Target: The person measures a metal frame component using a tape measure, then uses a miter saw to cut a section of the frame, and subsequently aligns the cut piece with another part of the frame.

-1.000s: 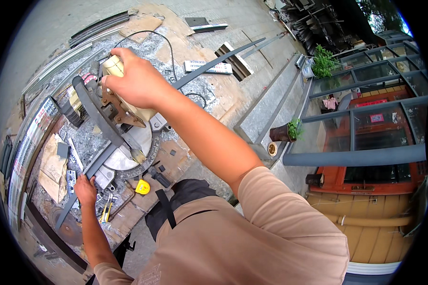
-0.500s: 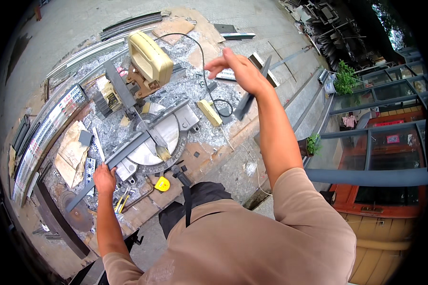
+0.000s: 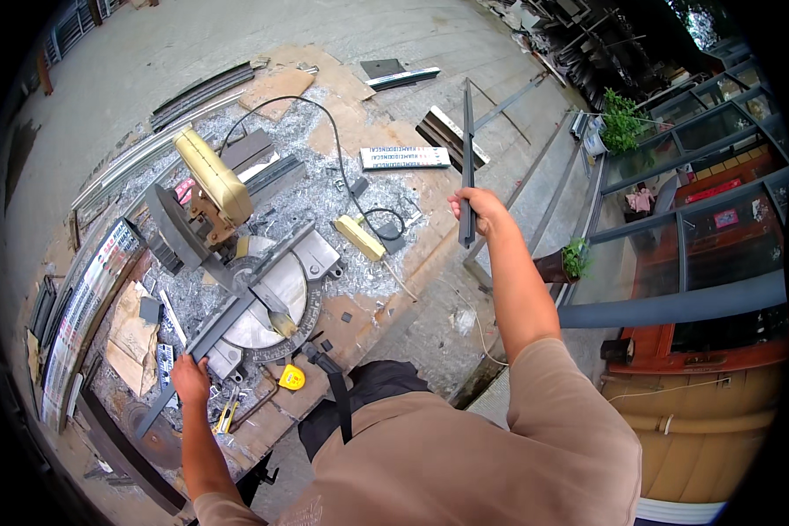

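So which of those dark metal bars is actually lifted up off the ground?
The long dark metal strip gripped in the right hand, held out away from the saw. The other dark bar lies across the mitre saw's table, steadied by the left hand.

Concrete floor (image 3: pixel 175 53), boards laid flat over it as work surface (image 3: pixel 412 219). Mitre saw (image 3: pixel 237 263) on boards at 9 o'clock of centre, ringed by silver metal shavings (image 3: pixel 324 193). Yellow tape measure (image 3: pixel 292 378) at 6 o'clock of saw. Black cable (image 3: pixel 324 123) looping at 12. Dark metal profiles (image 3: pixel 206 88) at 11, well apart. Circular saw blade (image 3: pixel 153 438) flat at 7.
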Available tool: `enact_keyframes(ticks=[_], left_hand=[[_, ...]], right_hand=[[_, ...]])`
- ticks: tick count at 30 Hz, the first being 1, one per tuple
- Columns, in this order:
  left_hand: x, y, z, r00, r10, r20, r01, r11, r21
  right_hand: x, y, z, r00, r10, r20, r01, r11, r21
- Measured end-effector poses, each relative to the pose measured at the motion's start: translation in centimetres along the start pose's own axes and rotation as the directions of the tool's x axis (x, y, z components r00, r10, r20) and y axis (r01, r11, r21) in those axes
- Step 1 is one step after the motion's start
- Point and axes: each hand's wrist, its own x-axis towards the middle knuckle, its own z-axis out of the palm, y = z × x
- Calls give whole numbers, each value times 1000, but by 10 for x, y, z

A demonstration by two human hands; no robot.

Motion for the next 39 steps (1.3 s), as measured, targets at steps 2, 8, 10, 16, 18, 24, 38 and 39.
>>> enact_keyframes(ticks=[2, 8, 10, 16, 18, 24, 38, 39], left_hand=[[0, -3, -1, 999, -18, 28, 18, 1000, 3], [-6, 1, -4, 1000, -26, 15, 26, 1000, 7], [-13, 10, -14, 998, -60, 18, 60, 998, -7], [-37, 31, -35, 997, -53, 53, 54, 998, -17], [-50, 37, -43, 996, -66, 53, 67, 998, -16], [-79, 47, -40, 997, -72, -21, 71, 995, -67], [-120, 84, -100, 991, -104, 89, 108, 993, -43], [-121, 83, -98, 990, -94, 104, 100, 993, -56]], right_hand=[[12, 1, 9, 999, -13, 33, 11, 999, 42], [35, -9, 6, 998, -53, -21, 57, 944, 324], [37, -19, 1, 1000, -26, 5, 22, 925, 379], [57, -39, -38, 980, -38, 198, -98, 766, 635], [68, -49, -36, 984, -74, 160, -56, 730, 681], [105, -60, -29, 983, -78, 165, -40, 788, 614], [113, 187, -118, 955, 286, 81, -296, 901, 318], [99, 210, -115, 937, 334, 103, -350, 895, 278]])
